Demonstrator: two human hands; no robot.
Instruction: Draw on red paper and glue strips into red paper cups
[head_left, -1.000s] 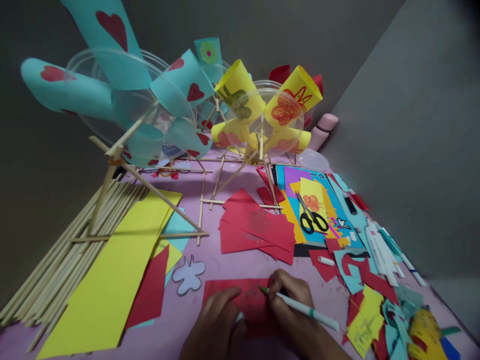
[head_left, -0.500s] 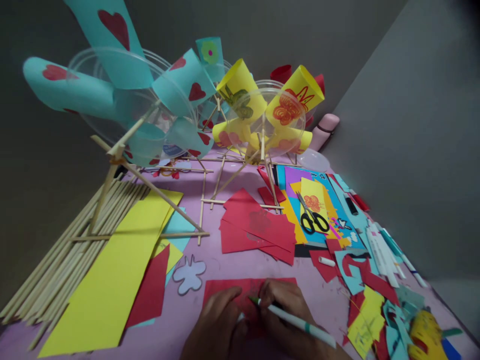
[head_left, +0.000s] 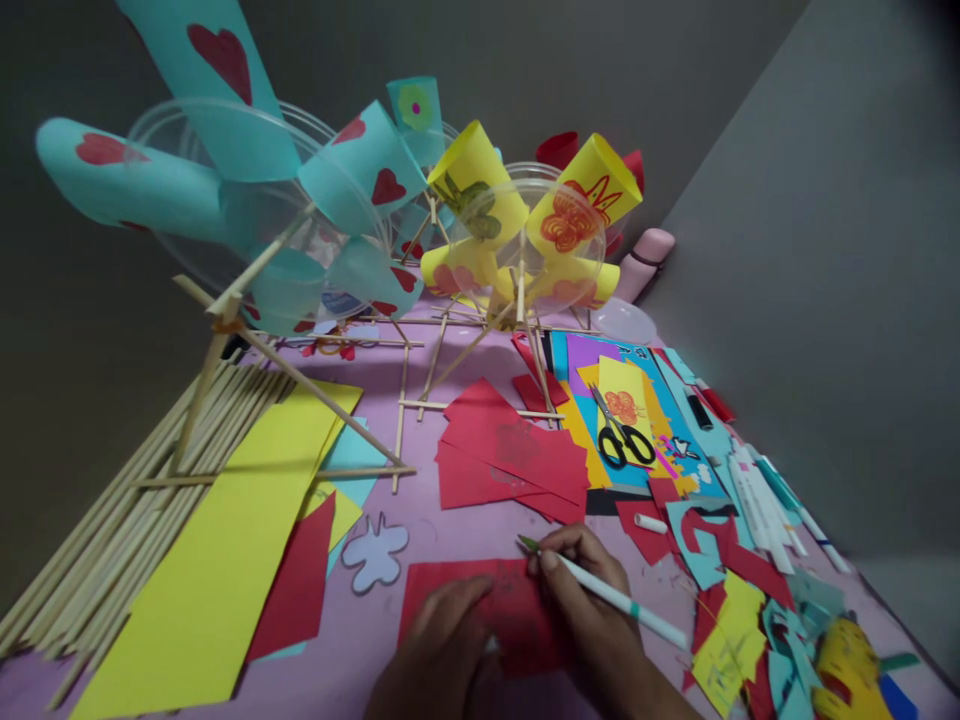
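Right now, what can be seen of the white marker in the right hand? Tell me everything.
The white marker has a slim barrel that looks like plastic, a green band toward its back end and an uncapped, dark green tip. The right hand grips it near the tip, between thumb and fingers. It slants, tip to the upper left of the view, back end to the lower right. The tip shows just past the red sheet's far edge.

My marker (head_left: 607, 591) is white, its tip (head_left: 529, 545) and band (head_left: 634, 609) green; my paper (head_left: 525, 615) is red, my table (head_left: 424, 530) lilac. Turquoise tubes (head_left: 244, 140) bear red hearts (head_left: 223, 62); yellow tubes (head_left: 491, 170), green or orange-red drawings (head_left: 566, 222). My scissors (head_left: 621, 433) have black handles.
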